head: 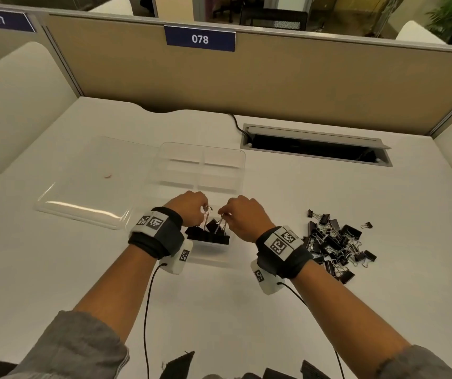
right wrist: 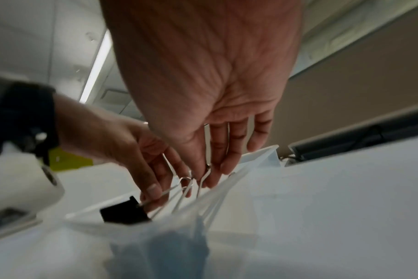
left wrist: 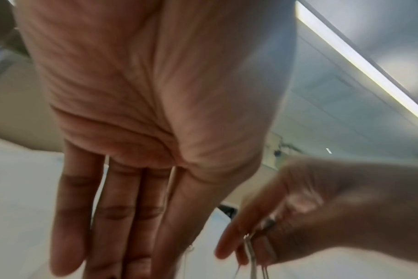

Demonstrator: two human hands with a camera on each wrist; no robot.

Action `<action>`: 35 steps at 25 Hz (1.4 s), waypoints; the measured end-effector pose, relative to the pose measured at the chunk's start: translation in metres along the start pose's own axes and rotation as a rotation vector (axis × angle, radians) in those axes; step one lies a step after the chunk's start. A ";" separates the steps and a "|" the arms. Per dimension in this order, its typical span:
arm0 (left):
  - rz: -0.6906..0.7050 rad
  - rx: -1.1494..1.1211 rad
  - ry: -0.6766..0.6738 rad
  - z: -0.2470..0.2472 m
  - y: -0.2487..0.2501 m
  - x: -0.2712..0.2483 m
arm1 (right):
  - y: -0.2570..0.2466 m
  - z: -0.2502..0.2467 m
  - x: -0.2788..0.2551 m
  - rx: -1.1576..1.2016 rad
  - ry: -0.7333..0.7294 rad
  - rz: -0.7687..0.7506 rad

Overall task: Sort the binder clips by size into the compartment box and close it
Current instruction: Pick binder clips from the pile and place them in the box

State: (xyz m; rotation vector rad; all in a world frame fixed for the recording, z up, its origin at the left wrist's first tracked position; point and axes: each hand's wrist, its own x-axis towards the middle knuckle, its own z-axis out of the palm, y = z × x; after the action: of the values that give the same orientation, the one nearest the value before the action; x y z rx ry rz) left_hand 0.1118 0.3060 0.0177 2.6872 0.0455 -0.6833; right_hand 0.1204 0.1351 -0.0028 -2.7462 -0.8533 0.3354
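Note:
A clear compartment box [head: 240, 170] stands mid-desk, its lid [head: 82, 198] lying open to the left. Large black binder clips [head: 208, 235] fill its nearest compartment. Both hands hover over that compartment. My left hand [head: 204, 212] pinches the wire handle of one large clip; in the right wrist view its thumb and fingers [right wrist: 153, 190] hold the wire of a black clip [right wrist: 124, 211]. My right hand [head: 223, 213] pinches the wire handles of a neighbouring clip [right wrist: 204, 175]. A pile of loose black binder clips [head: 334, 242] of mixed sizes lies to the right.
A small clip [head: 367, 225] lies apart from the pile. An open cable slot [head: 315, 146] with a black cable [head: 237, 124] is behind the box. A tan partition wall [head: 246, 83] closes the desk's back. A small red scrap [head: 107, 175] lies far left.

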 end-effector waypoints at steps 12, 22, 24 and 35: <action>-0.015 0.228 0.105 0.020 0.013 -0.009 | 0.016 0.002 -0.015 -0.005 0.098 -0.023; 0.175 -0.018 0.401 0.040 0.111 -0.028 | 0.114 -0.002 -0.115 0.161 0.216 0.264; 0.225 -0.031 0.367 0.058 0.140 -0.022 | 0.148 -0.004 -0.137 0.087 0.140 0.356; 0.322 0.182 0.011 0.149 0.214 0.021 | 0.221 -0.008 -0.192 0.019 0.080 0.382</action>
State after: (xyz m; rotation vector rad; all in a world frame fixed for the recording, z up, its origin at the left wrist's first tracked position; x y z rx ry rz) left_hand 0.0878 0.0520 -0.0406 2.7765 -0.4573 -0.5942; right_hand 0.0842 -0.1540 -0.0340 -2.8721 -0.2999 0.2967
